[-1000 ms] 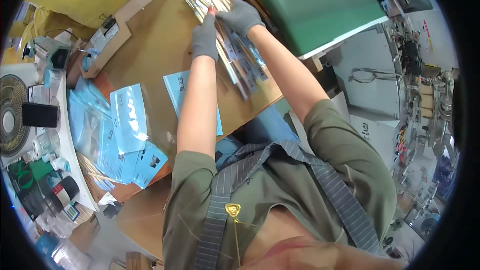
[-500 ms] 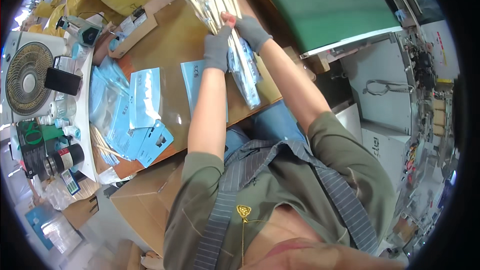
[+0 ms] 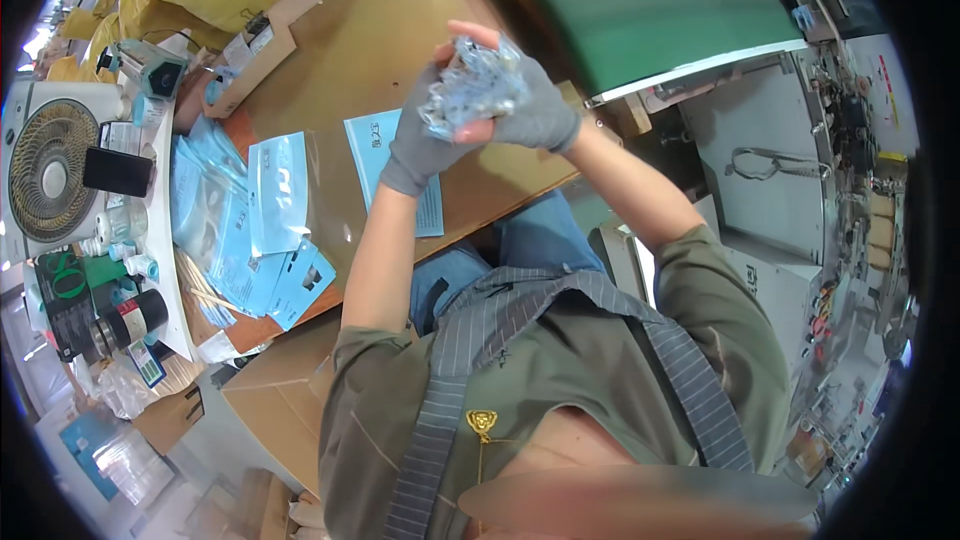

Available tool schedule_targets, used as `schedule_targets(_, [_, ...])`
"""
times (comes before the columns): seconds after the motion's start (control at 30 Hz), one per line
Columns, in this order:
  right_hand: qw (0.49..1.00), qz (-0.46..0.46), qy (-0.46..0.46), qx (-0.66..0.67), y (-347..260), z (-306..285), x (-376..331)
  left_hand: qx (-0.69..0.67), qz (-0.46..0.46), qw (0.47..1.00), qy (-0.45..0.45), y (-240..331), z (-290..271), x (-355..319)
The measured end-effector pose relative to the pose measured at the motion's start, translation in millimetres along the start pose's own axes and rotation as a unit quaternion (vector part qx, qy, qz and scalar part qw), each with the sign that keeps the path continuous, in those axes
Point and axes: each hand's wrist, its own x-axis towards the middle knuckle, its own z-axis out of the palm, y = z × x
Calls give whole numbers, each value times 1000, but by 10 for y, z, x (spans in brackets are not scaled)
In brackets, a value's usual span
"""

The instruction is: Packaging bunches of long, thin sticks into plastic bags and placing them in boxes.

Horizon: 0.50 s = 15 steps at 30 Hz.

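The wrapped bundle [image 3: 475, 90] has turned since half a second ago: it lay lengthwise then, pale stick ends pointing far and blue wrapping toward the person, and now its crinkled, shiny blue end faces up at the camera, with the pale sticks out of sight. Both hands have tipped with it, and the left hand [image 3: 418, 150] has come a little nearer the person. The blue packets on the left lie as they did.

The bundle is between the two palms, raised over the far part of the brown table [image 3: 330, 70]. Fingers of both hands are clamped around its sides; bare fingertips [image 3: 473, 33] show along its far edge and a thumb presses its near edge, though which hand each belongs to is hard to tell.

The left hand, in a grey glove, cups the bundle from the left and near side, its wrist bent. The right hand [image 3: 540, 108], gloved alike, wraps it from the right. Both forearms reach far and inward. A flat blue packet [image 3: 365, 145] lies partly behind the left forearm; a pile of blue packets [image 3: 240, 265] sits farther left.
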Motion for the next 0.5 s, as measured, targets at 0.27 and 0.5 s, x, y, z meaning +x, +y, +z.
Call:
schedule_targets(0.27, [955,171,9,241,-715,269,-192,-551,-257,792,-55,289,370,-827])
schedule_targets(0.5, [857,250,79,444,103,272,-947,567,-153,806,74,-154,241,-1153])
